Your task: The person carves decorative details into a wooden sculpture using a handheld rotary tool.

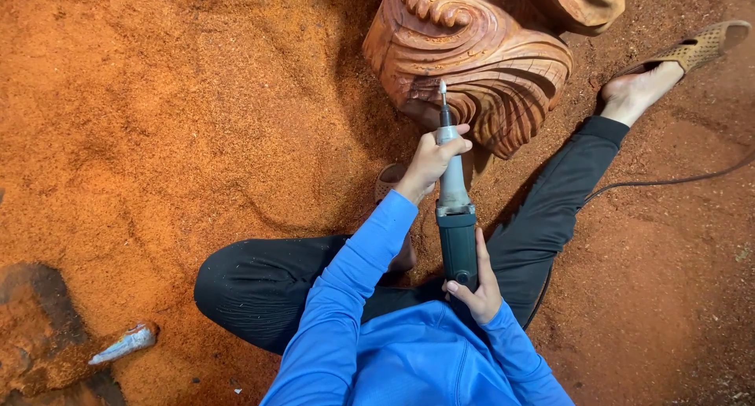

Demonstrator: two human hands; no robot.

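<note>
Both hands grip a grey-green die grinder (pixel 454 209) against swirled reddish carving (pixel 472 56).

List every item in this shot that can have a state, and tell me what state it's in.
Long grey and green handheld die grinder: gripped in both hands, bit against the carving.
Reddish carved wooden sculpture: swirls cut in, standing in red sawdust.
Left hand: closed round the grinder's neck.
Right hand: closed round the grinder's rear.
Tan perforated sandal: on the foot.
Black power cord: lying slack on sawdust.
</note>
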